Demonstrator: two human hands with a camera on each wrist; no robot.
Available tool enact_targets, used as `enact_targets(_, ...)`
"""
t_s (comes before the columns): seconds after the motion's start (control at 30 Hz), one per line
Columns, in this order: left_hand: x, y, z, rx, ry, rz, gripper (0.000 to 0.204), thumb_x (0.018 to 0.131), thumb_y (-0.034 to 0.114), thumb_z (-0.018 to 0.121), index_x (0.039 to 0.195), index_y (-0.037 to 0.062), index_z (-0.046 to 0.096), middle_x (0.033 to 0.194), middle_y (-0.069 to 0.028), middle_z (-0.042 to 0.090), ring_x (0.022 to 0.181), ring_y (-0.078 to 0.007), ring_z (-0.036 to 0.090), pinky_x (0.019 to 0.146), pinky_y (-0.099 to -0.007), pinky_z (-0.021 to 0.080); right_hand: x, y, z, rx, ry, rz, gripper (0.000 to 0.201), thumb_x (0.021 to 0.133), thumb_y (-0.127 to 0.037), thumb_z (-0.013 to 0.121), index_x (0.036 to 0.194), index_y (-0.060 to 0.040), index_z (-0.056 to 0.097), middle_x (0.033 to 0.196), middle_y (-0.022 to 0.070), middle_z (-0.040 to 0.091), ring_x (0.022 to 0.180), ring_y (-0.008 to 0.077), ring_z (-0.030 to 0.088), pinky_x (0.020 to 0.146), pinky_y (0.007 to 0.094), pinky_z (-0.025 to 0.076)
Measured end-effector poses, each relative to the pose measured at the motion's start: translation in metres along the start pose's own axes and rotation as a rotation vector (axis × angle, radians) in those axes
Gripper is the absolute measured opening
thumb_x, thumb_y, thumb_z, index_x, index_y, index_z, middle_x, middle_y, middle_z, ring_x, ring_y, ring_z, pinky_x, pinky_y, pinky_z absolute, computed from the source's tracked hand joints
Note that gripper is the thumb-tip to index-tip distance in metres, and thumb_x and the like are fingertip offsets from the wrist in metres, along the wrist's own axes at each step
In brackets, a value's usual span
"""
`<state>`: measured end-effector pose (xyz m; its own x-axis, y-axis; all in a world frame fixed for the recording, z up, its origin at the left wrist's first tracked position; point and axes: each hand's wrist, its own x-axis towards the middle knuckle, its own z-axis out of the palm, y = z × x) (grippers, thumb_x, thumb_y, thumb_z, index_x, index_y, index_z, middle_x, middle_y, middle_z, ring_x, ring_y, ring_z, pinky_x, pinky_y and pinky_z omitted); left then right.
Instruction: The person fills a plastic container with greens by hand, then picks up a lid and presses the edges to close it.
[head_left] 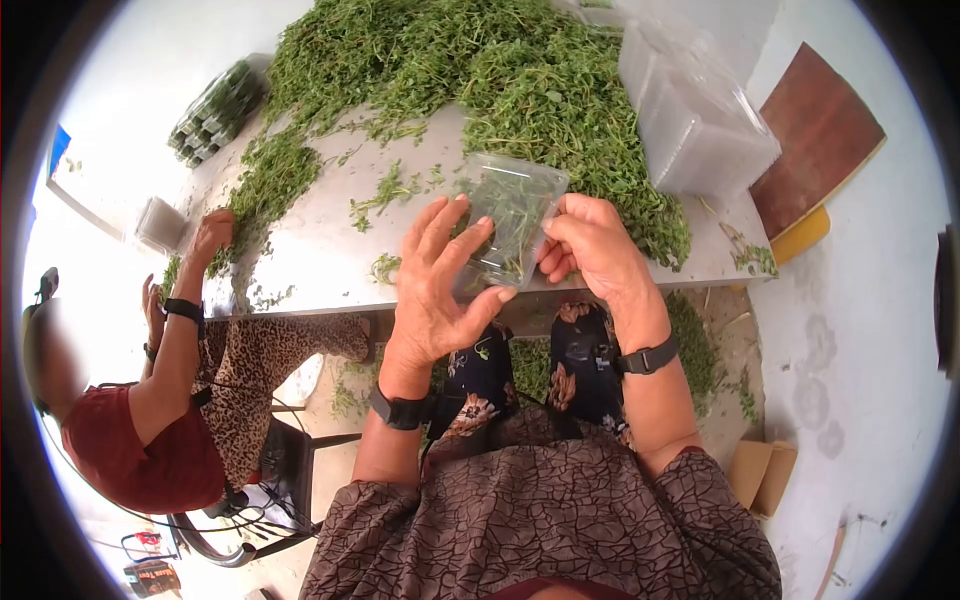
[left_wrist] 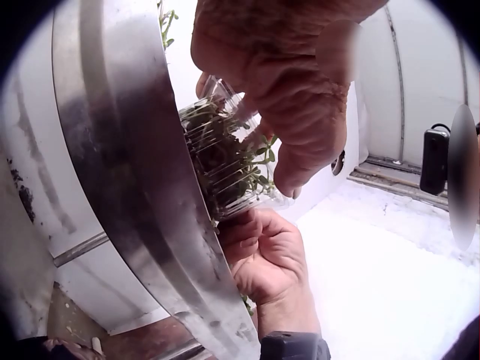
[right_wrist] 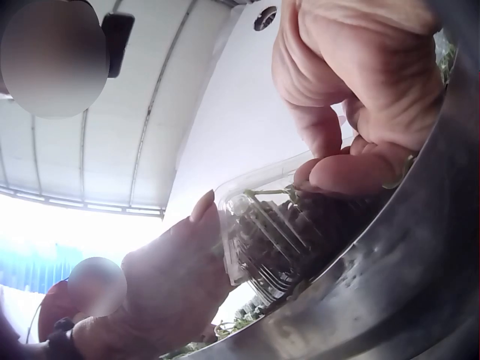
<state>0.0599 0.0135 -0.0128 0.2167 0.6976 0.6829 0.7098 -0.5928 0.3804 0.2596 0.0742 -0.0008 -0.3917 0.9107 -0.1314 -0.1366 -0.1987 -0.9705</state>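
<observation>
A clear plastic clamshell box [head_left: 520, 180] with leafy green sprigs in it sits at the table's near edge. My left hand [head_left: 437, 275] spreads its fingers over the box's left side, with the thumb at the near corner. On the opposite side, my right hand [head_left: 598, 245] pinches the box's edge between thumb and curled fingers. The right wrist view shows those fingertips [right_wrist: 352, 174] at the rim, close over the packed greens. From the left wrist, the box's ribbed side [left_wrist: 225, 161] shows between both hands, with sprigs poking out near my left fingers.
A large heap of greens [head_left: 400, 50] covers the table's back. Stacked clear boxes [head_left: 690, 120] stand at the right, filled boxes [head_left: 215, 110] at the far left. Another person [head_left: 150, 430] sits at left, hands at a smaller pile. A brown board [head_left: 815, 125] leans on the right wall.
</observation>
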Motion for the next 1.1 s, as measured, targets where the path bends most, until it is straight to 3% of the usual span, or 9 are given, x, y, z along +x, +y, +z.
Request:
enact_targets(0.27, -0.001, 0.001, -0.002, 0.020, -0.006, -0.006, 0.062, 0.064, 0.030, 0.075, 0.119, 0.0059, 0.060, 0.133, -0.0196, 0.048, 0.124, -0.0438, 0.042, 0.101, -0.0518, 0.037, 0.000, -0.002, 0.003, -0.014, 0.021, 0.004, 0.017, 0.085, -0.013, 0.055, 0.085, 0.0037, 0.060, 0.069, 0.0112, 0.063, 0.053, 0.0158, 0.059, 0.044, 0.0269, 0.048)
enact_targets(0.47, 0.004, 0.013, -0.001, 0.108, -0.045, -0.027, 0.065, 0.065, 0.040, 0.076, 0.117, 0.0037, 0.058, 0.130, -0.0205, 0.048, 0.123, -0.0424, 0.041, 0.099, -0.0523, 0.036, 0.002, 0.000, 0.002, -0.057, 0.054, -0.010, 0.019, 0.084, -0.015, 0.057, 0.082, 0.0035, 0.060, 0.069, 0.0113, 0.063, 0.052, 0.0154, 0.059, 0.044, 0.0269, 0.048)
enact_targets(0.63, 0.011, 0.019, 0.000, 0.224, -0.039, -0.012, 0.074, 0.066, 0.052, 0.074, 0.114, 0.0004, 0.052, 0.121, -0.0222, 0.048, 0.117, -0.0408, 0.042, 0.101, -0.0530, 0.028, 0.001, -0.003, 0.004, -0.060, 0.054, -0.011, 0.020, 0.084, -0.016, 0.058, 0.081, 0.0037, 0.060, 0.068, 0.0111, 0.063, 0.053, 0.0151, 0.059, 0.046, 0.0266, 0.049)
enact_targets(0.77, 0.018, 0.029, 0.001, 0.271, -0.069, -0.055, 0.074, 0.067, 0.051, 0.074, 0.113, -0.0001, 0.049, 0.117, -0.0215, 0.047, 0.114, -0.0395, 0.043, 0.102, -0.0529, 0.026, 0.000, -0.003, 0.005, -0.020, 0.023, -0.019, 0.020, 0.083, -0.017, 0.060, 0.081, 0.0035, 0.061, 0.069, 0.0104, 0.063, 0.054, 0.0150, 0.060, 0.047, 0.0260, 0.050)
enact_targets(0.93, 0.022, 0.034, 0.006, 0.283, -0.098, -0.095, 0.061, 0.069, 0.035, 0.070, 0.112, -0.0015, 0.046, 0.111, -0.0203, 0.046, 0.106, -0.0377, 0.043, 0.096, -0.0504, 0.031, 0.001, 0.003, 0.003, 0.016, 0.036, -0.048, 0.017, 0.081, -0.014, 0.060, 0.081, 0.0036, 0.061, 0.069, 0.0107, 0.063, 0.055, 0.0149, 0.060, 0.048, 0.0257, 0.049)
enact_targets(1.1, 0.022, 0.034, 0.005, 0.242, -0.087, -0.081, 0.055, 0.069, 0.028, 0.067, 0.110, -0.0018, 0.046, 0.108, -0.0211, 0.047, 0.102, -0.0376, 0.045, 0.090, -0.0488, 0.035, 0.000, 0.001, 0.006, 0.028, 0.062, -0.068, 0.014, 0.079, -0.010, 0.060, 0.076, 0.0039, 0.059, 0.068, 0.0120, 0.063, 0.053, 0.0158, 0.059, 0.047, 0.0259, 0.049)
